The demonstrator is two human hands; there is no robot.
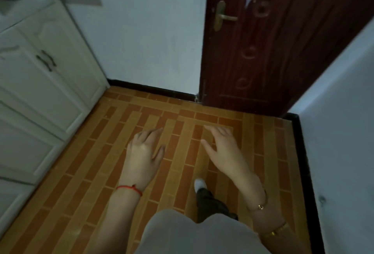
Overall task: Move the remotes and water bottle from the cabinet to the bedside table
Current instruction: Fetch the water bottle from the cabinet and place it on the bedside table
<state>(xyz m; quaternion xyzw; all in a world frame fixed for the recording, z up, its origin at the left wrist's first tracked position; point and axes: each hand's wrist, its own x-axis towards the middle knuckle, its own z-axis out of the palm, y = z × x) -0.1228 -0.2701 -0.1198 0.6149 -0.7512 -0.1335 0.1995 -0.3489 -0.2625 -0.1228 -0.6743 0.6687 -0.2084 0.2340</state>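
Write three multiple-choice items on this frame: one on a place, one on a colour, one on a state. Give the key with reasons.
1. Where is the white cabinet?
A. Left of the hands
B. Right of the door
C. Behind the person

2. What colour is the string on the left wrist?
A. Blue
B. Red
C. Green

3. What are the hands holding?
A. A remote
B. A bottle
C. Nothing

Key: 1 A, it fills the frame's left side. 2 B, a red band crosses that wrist. 3 C, the left hand and right hand are open, fingers spread over the floor.

Open floor [113,172] ahead; cabinet [40,83] left, door [273,51] right.
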